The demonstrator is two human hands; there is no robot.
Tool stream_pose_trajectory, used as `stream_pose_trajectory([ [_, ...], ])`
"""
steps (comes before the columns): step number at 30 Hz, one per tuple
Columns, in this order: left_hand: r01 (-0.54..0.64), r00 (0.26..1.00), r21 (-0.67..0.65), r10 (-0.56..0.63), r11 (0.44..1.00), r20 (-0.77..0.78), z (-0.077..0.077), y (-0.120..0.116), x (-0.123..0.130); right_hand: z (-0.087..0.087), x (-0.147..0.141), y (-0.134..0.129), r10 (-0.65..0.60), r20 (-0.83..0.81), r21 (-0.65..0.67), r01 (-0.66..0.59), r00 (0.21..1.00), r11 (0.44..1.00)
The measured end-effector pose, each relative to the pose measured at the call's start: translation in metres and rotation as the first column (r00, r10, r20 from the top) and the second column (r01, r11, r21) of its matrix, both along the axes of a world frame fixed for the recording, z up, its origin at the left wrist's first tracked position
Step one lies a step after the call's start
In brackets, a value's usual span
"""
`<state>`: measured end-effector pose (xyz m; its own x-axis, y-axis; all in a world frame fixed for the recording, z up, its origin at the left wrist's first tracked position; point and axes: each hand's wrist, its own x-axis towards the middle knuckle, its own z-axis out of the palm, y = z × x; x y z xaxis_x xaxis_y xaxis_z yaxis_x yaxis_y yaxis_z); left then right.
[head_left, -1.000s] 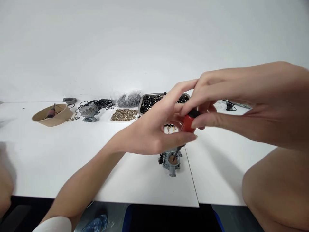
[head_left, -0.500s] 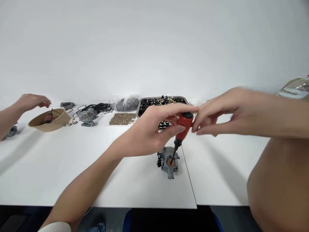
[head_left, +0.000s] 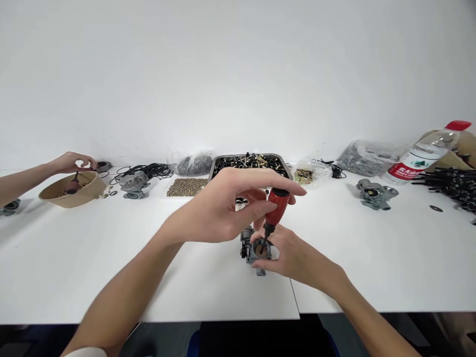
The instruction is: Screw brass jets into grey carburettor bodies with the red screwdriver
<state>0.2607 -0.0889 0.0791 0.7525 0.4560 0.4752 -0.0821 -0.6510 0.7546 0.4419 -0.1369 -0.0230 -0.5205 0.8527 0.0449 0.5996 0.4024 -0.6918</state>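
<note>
A red-handled screwdriver point(head_left: 277, 206) stands tilted, gripped by my left hand point(head_left: 234, 206) with the index finger stretched over its black end cap. Its tip sits inside the round bore of a grey metal carburetor point(head_left: 251, 255) on the white table, where a brown disc shows. Around the carburetor's right side, my right hand point(head_left: 288, 253) is closed, thumb in front and fingers behind. Part of the carburetor is hidden by that hand.
Behind lie a metal tray point(head_left: 211, 171) of black and brass parts, a pile of brass pieces point(head_left: 186, 187) and black rings point(head_left: 156, 170). Other carburetors point(head_left: 134, 184) stand left and right. A water bottle point(head_left: 420, 158) leans at right. A co-worker's hand point(head_left: 72, 162) is above a paper bowl point(head_left: 80, 196).
My right hand has come down from beside the screwdriver's handle to hold the carburetor. My left hand keeps the screwdriver. The co-worker's hand has shifted right.
</note>
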Motion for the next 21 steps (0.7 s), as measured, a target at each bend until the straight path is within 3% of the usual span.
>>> stream_pose_trajectory([
  [4, 0.001, 1.000, 0.038, -0.002, 0.999, 0.027, -0.0002, 0.0011, 0.0020, -0.0026, 0.0026, 0.0017, 0.001, 0.013, -0.005, -0.001, 1.000, 1.000],
  [7, -0.047, 0.999, -0.015, 0.047, 0.999, 0.012, 0.0001, -0.0002, 0.0014, -0.0070, 0.0031, 0.0024, 0.002, 0.003, 0.014, -0.002, 1.000, 1.000],
  [12, 0.017, 0.998, -0.049, -0.020, 0.999, -0.059, 0.0040, -0.0013, -0.0013, -0.0089, 0.0022, 0.0018, -0.008, 0.039, 0.018, 0.007, 0.999, 1.000],
  [18, -0.081, 0.996, -0.101, 0.079, 0.992, -0.029, 0.0014, -0.0009, 0.0066, -0.0041, 0.0016, 0.0022, 0.001, 0.073, 0.022, -0.003, 0.997, 1.000],
  [21, -0.030, 0.999, -0.154, 0.025, 0.988, -0.035, 0.0002, -0.0033, 0.0061, -0.0049, 0.0014, 0.0027, 0.019, 0.032, 0.010, -0.019, 0.999, 1.000],
])
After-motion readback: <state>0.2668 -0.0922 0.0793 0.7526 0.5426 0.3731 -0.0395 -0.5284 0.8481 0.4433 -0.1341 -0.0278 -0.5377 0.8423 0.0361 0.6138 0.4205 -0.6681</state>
